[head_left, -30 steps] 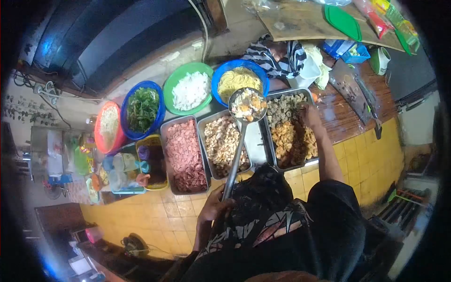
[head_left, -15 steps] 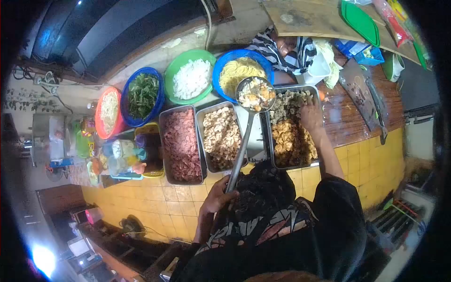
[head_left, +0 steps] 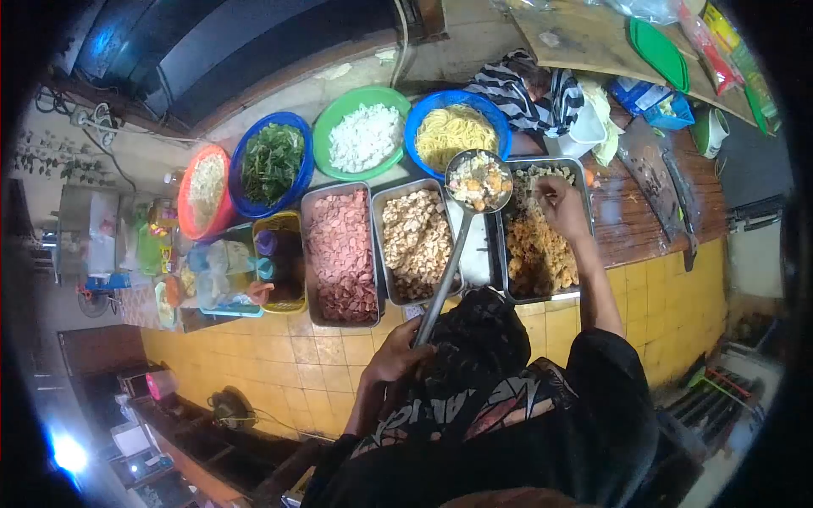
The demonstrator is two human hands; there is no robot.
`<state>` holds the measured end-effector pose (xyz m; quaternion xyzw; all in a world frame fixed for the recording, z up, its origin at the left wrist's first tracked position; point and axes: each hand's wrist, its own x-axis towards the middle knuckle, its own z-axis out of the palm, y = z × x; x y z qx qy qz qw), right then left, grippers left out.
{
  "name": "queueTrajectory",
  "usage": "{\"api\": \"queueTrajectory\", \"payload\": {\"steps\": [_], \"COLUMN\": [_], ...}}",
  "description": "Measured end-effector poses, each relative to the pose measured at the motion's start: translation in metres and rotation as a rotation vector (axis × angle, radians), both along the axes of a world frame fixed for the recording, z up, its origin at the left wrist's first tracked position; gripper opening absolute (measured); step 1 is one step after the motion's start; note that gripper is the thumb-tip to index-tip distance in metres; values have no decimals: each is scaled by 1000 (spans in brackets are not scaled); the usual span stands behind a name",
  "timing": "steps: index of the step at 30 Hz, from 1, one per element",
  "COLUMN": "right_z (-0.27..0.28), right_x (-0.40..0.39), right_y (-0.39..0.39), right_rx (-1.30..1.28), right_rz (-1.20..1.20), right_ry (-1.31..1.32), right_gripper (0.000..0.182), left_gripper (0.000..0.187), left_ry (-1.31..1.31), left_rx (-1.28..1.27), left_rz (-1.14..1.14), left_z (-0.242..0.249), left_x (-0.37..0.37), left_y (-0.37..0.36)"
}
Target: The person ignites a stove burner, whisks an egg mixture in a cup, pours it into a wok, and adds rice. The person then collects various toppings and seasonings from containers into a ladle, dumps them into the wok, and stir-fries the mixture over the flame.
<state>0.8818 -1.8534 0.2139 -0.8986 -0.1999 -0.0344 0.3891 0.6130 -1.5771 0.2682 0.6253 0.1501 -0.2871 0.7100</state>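
Note:
My left hand [head_left: 400, 350] is wrapped round the long handle of a ladle [head_left: 446, 284]. The ladle's bowl, filled with mixed food [head_left: 479, 182], hangs level between the noodle basket and the right-hand metal tray [head_left: 509, 279]. Above that tray is my right hand [head_left: 566, 207], fingers curled together; what they pinch, if anything, is hidden. The tray holds greyish diced pieces [head_left: 527, 179] at its far end and orange-brown fried bits [head_left: 542, 254] nearer me. To its left stands a tray of light-brown chopped pieces [head_left: 415, 241], then one of pink slices [head_left: 340, 254].
Behind the trays are baskets of yellow noodles [head_left: 456, 135], white pieces [head_left: 366, 138], green leaves [head_left: 273, 165] and pale shreds [head_left: 206, 190]. Bottles [head_left: 224, 267] crowd the left side. A striped cloth [head_left: 529, 93] and a dark board [head_left: 652, 173] lie at the right.
My right hand has lifted off the diced pieces and its fingers have curled in. My left hand keeps its hold on the ladle. The whole view has shifted a little.

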Motion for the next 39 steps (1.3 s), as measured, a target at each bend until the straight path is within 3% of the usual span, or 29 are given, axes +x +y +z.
{"api": "queueTrajectory", "payload": {"steps": [2,4,6,8,9,10,12,18,21,26,28,30,32,34,35,37,39], "right_z": [17,22,-9,-65,-106,-108,-114,-121,-92,-27,1,25,4,-5,-43,-99,-112], "right_x": [-2,2,18,27,34,33,27,16,10,-4,-9,-14,4,21,38,69,82], "right_y": [15,22,21,28,30,35,45,54,47,38,42,46,36,24,10,-30,-50], "right_rx": [382,351,-167,-281,-513,-746,-761,-791,-694,-40,55,370,313,542,845,229,-126], "right_rz": [109,83,-42,-77,-35,7,25,3,19,-60,-90,33,69,-77,-77,-301,-256], "right_ry": [173,167,146,-14,33,84,121,12,124,75,190,237,169,405,419,41,-85], "right_gripper": [29,35,27,19,17,16,17,21,15,18,16,15,16,12,13,16,19], "left_gripper": [41,40,39,39,40,40,41,44,43,41,41,41,41,42,42,42,41], "left_ry": [50,96,102,95,93,91,23,95,20,38,42,-32,3,33,52,71,97], "left_rx": [-9,-15,-75,-164,-256,-255,-107,-119,-14,-59,-66,-73,-74,-71,-111,-148,-250], "left_rz": [0,-1,51,91,133,127,97,172,77,90,58,-31,0,36,67,107,78], "left_z": [14,17,9,5,3,-1,-8,17,10,16,16,5,13,20,23,25,21], "left_x": [5,7,2,-5,-8,-12,-15,-10,-6,2,7,10,16,21,22,22,22], "left_y": [-1,-1,0,3,5,9,15,15,18,12,12,13,5,-3,-7,-8,-8]}}
